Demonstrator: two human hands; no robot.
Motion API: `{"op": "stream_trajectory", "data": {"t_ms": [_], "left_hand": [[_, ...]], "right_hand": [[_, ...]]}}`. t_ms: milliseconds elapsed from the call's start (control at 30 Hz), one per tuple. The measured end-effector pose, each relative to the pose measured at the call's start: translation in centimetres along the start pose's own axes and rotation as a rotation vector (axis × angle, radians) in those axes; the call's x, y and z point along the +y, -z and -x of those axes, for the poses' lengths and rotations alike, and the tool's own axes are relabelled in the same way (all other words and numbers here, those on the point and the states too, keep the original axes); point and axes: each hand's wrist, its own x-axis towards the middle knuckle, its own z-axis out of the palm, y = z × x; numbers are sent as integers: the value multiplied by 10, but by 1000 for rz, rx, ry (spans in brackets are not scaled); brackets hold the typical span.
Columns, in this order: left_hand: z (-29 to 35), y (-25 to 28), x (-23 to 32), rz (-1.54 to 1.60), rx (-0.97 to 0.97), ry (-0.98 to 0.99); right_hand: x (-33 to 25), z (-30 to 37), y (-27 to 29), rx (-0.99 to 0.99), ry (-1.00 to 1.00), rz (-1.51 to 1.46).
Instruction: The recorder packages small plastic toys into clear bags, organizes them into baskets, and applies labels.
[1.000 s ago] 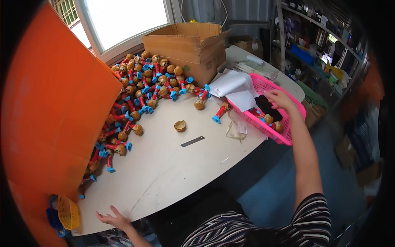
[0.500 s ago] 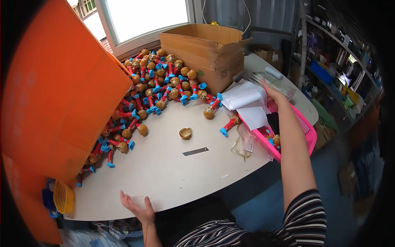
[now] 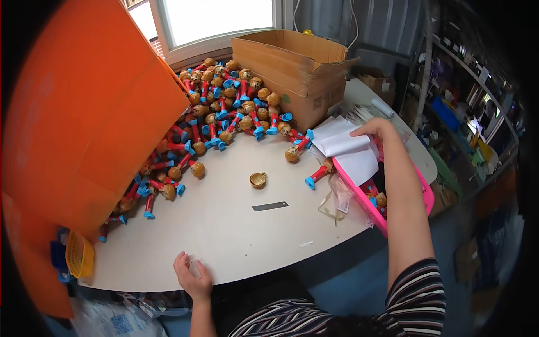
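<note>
Two hands are working: the left hand [image 3: 192, 279] is resting flat and released on the table [image 3: 224, 236] edge, lower centre; the right hand [image 3: 377, 128] is pressing fingers onto white paper sheets [image 3: 348, 149] over the pink basket [image 3: 426, 194], centre right. Sheets appear light, limp, slippery; pinch an edge.

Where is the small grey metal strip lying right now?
Head view: the grey metal strip lies flat on the white table, near centre, just below the loose brown toy head.

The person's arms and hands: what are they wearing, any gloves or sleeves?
No gloves: both the left hand and right hand are bare, with no rings or watch visible. The forearms are uncovered. A short black-and-white striped sleeve covers the right upper arm, part of a striped top.
</note>
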Motion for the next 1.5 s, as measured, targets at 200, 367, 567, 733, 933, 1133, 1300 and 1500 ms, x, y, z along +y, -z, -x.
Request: {"op": "stream_trajectory", "data": {"t_ms": [200,367,567,733,933,1133,1300,1500], "left_hand": [[1,0,-1,20,-10,-49],[-2,2,0,15,3,-68],[-16,6,2,497,-134,259],[-30,30,5,1585,-711,707],[-32,50,2,1609,-202,509],[-67,69,-52,1082,-111,641],[-77,65,-64,351,-80,173],[-95,60,-75,512,-519,71]], "right_hand": [[-66,47,3,57,452,119],[-158,166,-34,36,889,557],[-222,260,-148,-198,1354,753],[-237,285,-238,-399,1433,814],[-199,237,-273,-412,1292,589],[-186,234,-321,-326,1251,637],[-173,238,-352,-201,1090,960],[-148,243,-357,-296,1244,849]]}}
